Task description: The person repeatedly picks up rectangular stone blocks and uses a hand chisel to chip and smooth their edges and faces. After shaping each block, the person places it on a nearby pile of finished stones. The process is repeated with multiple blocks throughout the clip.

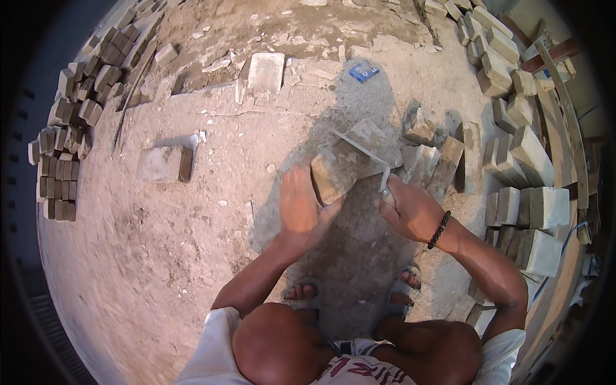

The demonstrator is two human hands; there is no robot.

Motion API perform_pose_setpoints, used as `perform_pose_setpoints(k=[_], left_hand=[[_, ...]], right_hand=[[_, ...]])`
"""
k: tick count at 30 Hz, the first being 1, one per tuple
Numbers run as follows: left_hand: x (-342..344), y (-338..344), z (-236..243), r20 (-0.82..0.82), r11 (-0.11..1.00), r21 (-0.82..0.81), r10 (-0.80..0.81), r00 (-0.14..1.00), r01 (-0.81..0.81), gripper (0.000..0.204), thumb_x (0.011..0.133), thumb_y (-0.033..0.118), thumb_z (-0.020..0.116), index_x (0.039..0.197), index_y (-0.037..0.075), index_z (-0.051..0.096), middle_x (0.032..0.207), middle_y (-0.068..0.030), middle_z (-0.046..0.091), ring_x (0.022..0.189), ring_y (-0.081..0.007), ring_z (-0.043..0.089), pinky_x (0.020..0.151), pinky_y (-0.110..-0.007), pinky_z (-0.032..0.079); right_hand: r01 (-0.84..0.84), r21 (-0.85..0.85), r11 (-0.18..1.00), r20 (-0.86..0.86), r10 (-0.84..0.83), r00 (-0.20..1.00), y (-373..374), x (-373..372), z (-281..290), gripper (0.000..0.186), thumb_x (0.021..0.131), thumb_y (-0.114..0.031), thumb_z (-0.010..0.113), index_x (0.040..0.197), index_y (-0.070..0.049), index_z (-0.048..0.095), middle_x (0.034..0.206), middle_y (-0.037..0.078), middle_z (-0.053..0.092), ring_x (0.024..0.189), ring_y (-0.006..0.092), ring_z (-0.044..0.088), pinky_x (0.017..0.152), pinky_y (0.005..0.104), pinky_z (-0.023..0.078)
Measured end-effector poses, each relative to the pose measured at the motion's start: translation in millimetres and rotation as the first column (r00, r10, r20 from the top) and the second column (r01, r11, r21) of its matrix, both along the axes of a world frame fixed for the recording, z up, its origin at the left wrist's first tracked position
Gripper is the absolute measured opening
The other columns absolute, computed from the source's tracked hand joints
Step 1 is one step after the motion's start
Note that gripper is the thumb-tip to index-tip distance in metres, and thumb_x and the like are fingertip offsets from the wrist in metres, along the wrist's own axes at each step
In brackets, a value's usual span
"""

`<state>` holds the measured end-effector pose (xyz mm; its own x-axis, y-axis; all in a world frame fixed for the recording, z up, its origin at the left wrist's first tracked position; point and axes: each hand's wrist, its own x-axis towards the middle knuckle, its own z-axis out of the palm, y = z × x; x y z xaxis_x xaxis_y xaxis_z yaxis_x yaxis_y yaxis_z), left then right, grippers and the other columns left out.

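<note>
Clasping a trowel (359,146), the curled right hand (409,208) is facing the left hand (300,204), which is resting outspread alongside a block (332,176) between them.

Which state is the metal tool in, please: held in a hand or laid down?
The metal tool is held: the right hand curls around one end, and its thin other end juts out beyond.

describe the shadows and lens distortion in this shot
Head view: dark shadow lies between the left hand and right hand, with sunlit ground at left; head view again: the long plank at right looks bowed, and the corners are black.
</note>
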<state>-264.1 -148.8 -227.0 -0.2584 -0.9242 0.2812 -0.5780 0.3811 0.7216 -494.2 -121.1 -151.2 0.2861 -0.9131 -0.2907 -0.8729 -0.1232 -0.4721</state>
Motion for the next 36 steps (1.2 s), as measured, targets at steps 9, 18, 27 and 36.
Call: perform_pose_setpoints(k=[9, 18, 27, 36], left_hand=[[1.3, 4.3, -5.7, 0.004, 0.999, 0.0, 0.041, 0.999, -0.041, 0.08, 0.07, 0.016, 0.084, 0.134, -0.003, 0.039, 0.117, -0.0235, 0.053, 0.109, -0.0403, 0.054, 0.093, -0.046, 0.045], [6.0, 6.0, -13.9, -0.043, 0.998, -0.044, 0.048, 0.998, -0.05, 0.079, 0.068, 0.011, 0.084, 0.133, -0.002, 0.04, 0.117, -0.0234, 0.053, 0.11, -0.0403, 0.054, 0.093, -0.045, 0.045], [8.0, 7.7, -25.2, -0.065, 0.998, -0.06, 0.018, 0.998, -0.022, 0.081, 0.066, 0.013, 0.086, 0.131, -0.003, 0.04, 0.114, -0.0237, 0.052, 0.106, -0.0407, 0.054, 0.09, -0.047, 0.045], [-8.1, 7.3, -25.4, -0.114, 0.981, -0.185, 0.039, 0.993, -0.06, 0.082, 0.063, 0.013, 0.084, 0.131, -0.004, 0.041, 0.11, -0.0214, 0.052, 0.099, -0.039, 0.051, 0.084, -0.047, 0.039]], right_hand=[[0.0, 0.015, 1.0, 0.09, -0.001, 0.996, 21.0, 11.1, -6.1, 0.033, 0.094, -0.024, 0.057, 0.109, 0.005, 0.049, 0.081, 0.031, 0.061, 0.082, 0.049, 0.062, 0.074, 0.0519, 0.048], [-0.134, -0.023, 0.991, -0.001, 0.134, 0.991, 10.5, 17.5, 7.9, 0.029, 0.093, -0.025, 0.059, 0.1, 0.002, 0.05, 0.081, 0.028, 0.061, 0.084, 0.0465, 0.063, 0.073, 0.0515, 0.049], [-0.193, 0.019, 0.981, -0.013, 0.193, 0.981, 1.5, 22.5, 24.5, 0.029, 0.093, -0.024, 0.057, 0.103, 0.002, 0.052, 0.081, 0.026, 0.063, 0.084, 0.0453, 0.064, 0.073, 0.0524, 0.05], [0.043, -0.089, 0.995, 0.261, -0.018, 0.965, 35.9, 19.9, 41.4, 0.028, 0.092, -0.018, 0.059, 0.104, 0.006, 0.05, 0.082, 0.028, 0.062, 0.084, 0.0485, 0.062, 0.074, 0.051, 0.049]])
